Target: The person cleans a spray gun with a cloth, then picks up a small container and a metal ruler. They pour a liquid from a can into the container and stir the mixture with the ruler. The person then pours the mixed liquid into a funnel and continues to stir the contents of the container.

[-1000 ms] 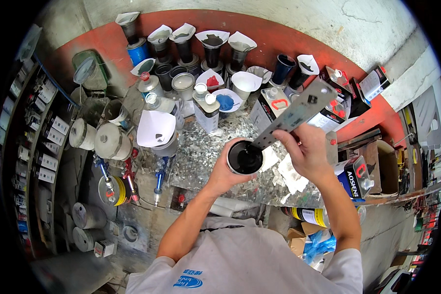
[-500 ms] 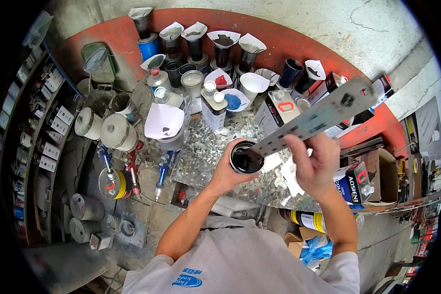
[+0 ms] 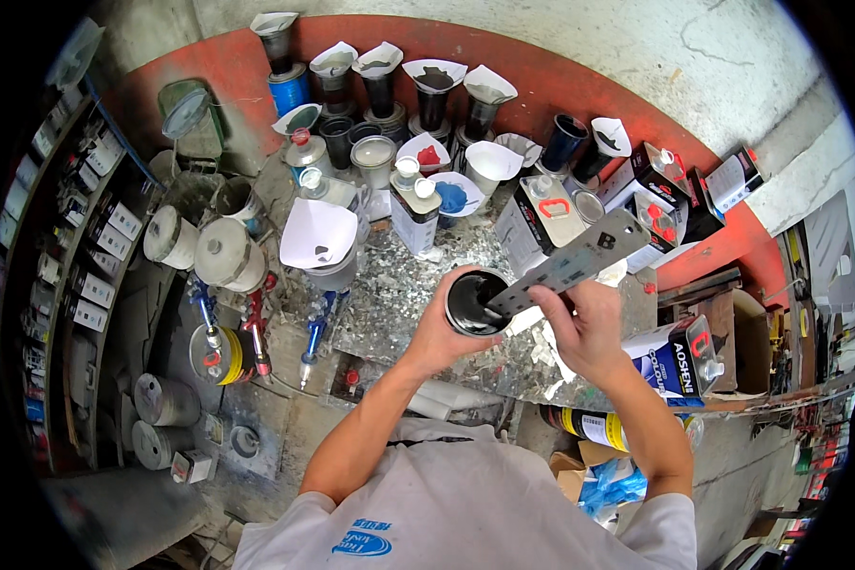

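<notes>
In my left hand (image 3: 432, 328) is a cup of glossy black liquid (image 3: 475, 304), held upright with my fingers wrapped round it. My right hand (image 3: 584, 328) grips a long, flat, perforated metal strip (image 3: 598, 252), held at a slant, its lower end inside the cup and thumb along its face. Both hands are over a paint-crusted bench (image 3: 380, 318). Crumpled white paper (image 3: 551, 370) lies below my right hand. A white can with a red handle (image 3: 537, 218) stands beyond the strip.
Paint cups with paper strainers (image 3: 432, 95) line the back. Cans crowd the bench, one white-and-blue (image 3: 665, 366) by my right arm. Spray guns (image 3: 318, 328) hang at the left, near lidded pails (image 3: 223, 256). Shelves of cans (image 3: 95, 275) stand far left.
Since half a second ago my right hand has shifted down and left with the metal strip, whose upper end has dropped toward me. My left hand stays round the cup.
</notes>
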The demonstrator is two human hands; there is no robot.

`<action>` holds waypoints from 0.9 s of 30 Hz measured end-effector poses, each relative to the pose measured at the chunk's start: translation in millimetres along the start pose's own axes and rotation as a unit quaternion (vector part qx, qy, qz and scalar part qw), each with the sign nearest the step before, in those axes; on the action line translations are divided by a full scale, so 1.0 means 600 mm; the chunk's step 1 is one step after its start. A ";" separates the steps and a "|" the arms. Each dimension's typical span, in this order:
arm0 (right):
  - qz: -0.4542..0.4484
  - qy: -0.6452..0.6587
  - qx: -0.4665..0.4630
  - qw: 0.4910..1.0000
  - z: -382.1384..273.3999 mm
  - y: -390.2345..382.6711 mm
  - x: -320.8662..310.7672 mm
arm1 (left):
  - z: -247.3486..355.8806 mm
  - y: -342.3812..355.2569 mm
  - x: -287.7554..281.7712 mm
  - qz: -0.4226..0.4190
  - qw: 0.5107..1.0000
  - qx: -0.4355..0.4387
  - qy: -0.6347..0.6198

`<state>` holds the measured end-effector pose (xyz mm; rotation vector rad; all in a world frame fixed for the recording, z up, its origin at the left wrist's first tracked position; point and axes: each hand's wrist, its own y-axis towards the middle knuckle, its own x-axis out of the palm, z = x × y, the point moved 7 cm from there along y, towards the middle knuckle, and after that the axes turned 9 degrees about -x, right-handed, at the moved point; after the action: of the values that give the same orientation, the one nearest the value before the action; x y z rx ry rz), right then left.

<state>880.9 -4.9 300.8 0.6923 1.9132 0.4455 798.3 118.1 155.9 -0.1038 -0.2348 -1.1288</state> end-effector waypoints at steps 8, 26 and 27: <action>0.054 0.006 -0.050 0.997 -0.056 0.047 -0.047 | -0.011 0.002 0.002 -0.008 1.000 -0.012 0.007; -0.081 0.106 -0.061 0.989 -0.076 0.061 0.068 | 0.039 -0.062 -0.070 0.070 0.997 -0.001 0.012; -0.058 0.117 -0.074 0.989 -0.089 0.072 0.067 | 0.040 -0.068 -0.079 0.079 0.997 -0.004 0.016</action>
<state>831.0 53.7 320.8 0.4447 2.1035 0.6099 738.8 147.4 166.1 -0.1095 -0.1907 -0.9730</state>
